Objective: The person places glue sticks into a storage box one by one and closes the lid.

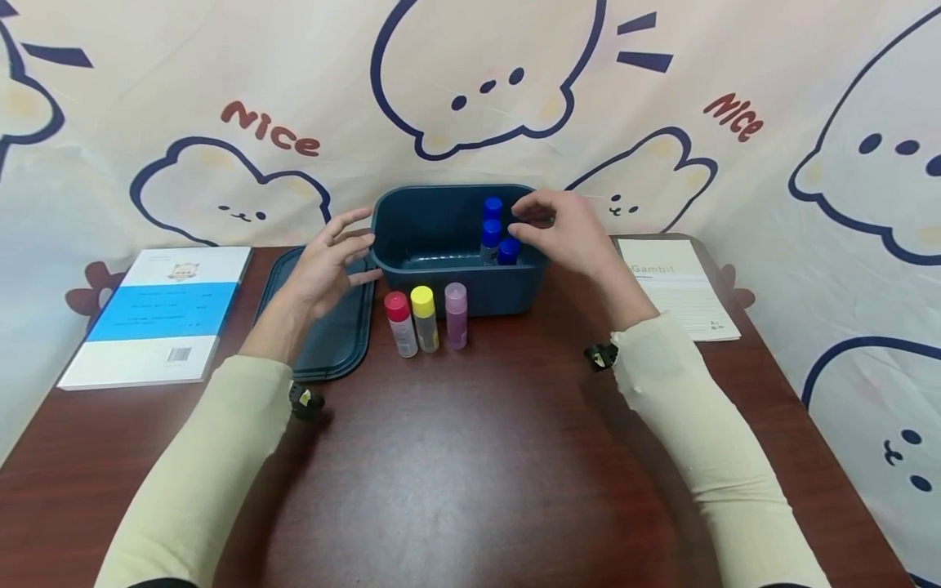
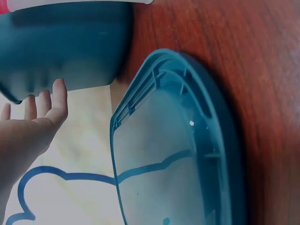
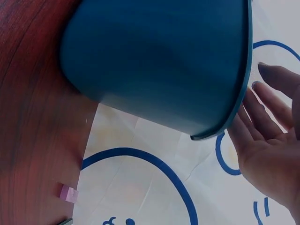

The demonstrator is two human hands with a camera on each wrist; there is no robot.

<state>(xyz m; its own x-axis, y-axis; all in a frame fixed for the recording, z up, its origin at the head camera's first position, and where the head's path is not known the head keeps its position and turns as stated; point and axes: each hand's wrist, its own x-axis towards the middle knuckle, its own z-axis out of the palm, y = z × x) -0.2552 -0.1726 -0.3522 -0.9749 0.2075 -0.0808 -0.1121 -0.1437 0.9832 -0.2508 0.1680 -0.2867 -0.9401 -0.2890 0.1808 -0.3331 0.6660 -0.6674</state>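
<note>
A dark teal plastic box point(image 1: 485, 292) without its lid stands at the back of the table. Inside it, near the right end, three blue-capped bottles point(image 1: 491, 237) stand upright. My left hand point(image 1: 323, 265) is at the box's left end, its relaxed fingers spread against the outer wall. Over the right rim reaches my right hand point(image 1: 569, 229), fingers loosely bent beside the blue caps; the right wrist view shows nothing between thumb and fingers. In front of the box stand a red-capped bottle point(image 1: 401, 325), a yellow-capped bottle point(image 1: 424, 318) and a purple bottle point(image 1: 456, 317).
The teal lid point(image 1: 331, 343) lies on the table left of the box, under my left forearm. Farther left is a blue-and-white book point(image 1: 158, 314). On the right lies a notepad point(image 1: 680, 286). A small pink block point(image 3: 69, 193) shows near the table edge. A printed cloth hangs behind.
</note>
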